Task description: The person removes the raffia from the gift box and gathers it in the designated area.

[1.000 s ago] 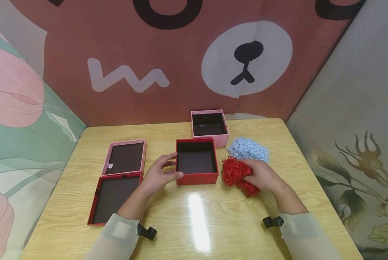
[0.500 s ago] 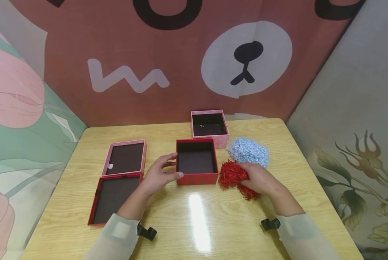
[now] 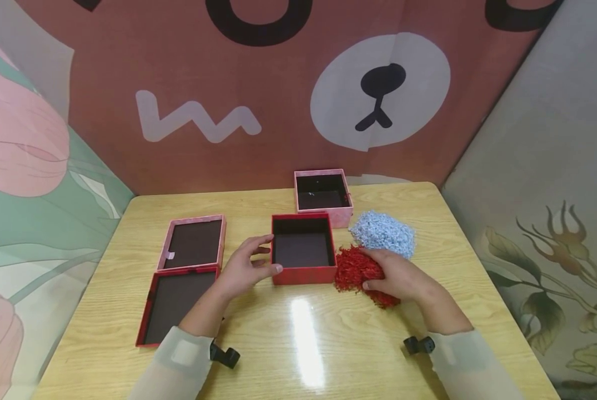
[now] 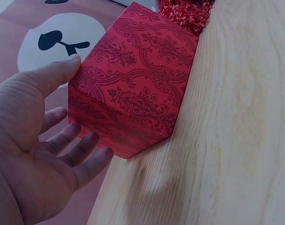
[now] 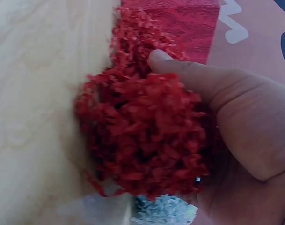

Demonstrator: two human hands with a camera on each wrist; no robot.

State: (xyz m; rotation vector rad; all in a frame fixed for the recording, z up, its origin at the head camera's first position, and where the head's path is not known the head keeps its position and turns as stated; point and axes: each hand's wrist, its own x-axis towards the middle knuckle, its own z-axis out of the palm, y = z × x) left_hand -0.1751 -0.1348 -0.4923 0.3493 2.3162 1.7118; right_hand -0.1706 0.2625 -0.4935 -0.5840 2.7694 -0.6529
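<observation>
In the head view my right hand (image 3: 398, 273) grips a clump of red shredded paper (image 3: 354, 269), right of the open red box. Its thumb presses into the strands in the right wrist view, where the paper (image 5: 147, 136) hides most of the other fingers. My left hand (image 3: 243, 268) is at the left side of the red box (image 3: 303, 275), fingers spread and loosely bent. Seen from the left wrist, the thumb tip meets the patterned red box wall (image 4: 137, 79) and the fingertips lie along its lower edge. The box has a dark inside.
Blue shredded paper (image 3: 385, 233) lies behind the red clump. A pink box (image 3: 335, 215) with a dark inside stands behind the red one. At the left lie a pink lid (image 3: 223, 236) and a red lid (image 3: 144, 316), insides up. A patterned wall borders the wooden table (image 3: 258, 355).
My right hand and the red shredded paper have shifted a little left, toward the red box, showing more of the blue paper. The left hand and the boxes stay in place.
</observation>
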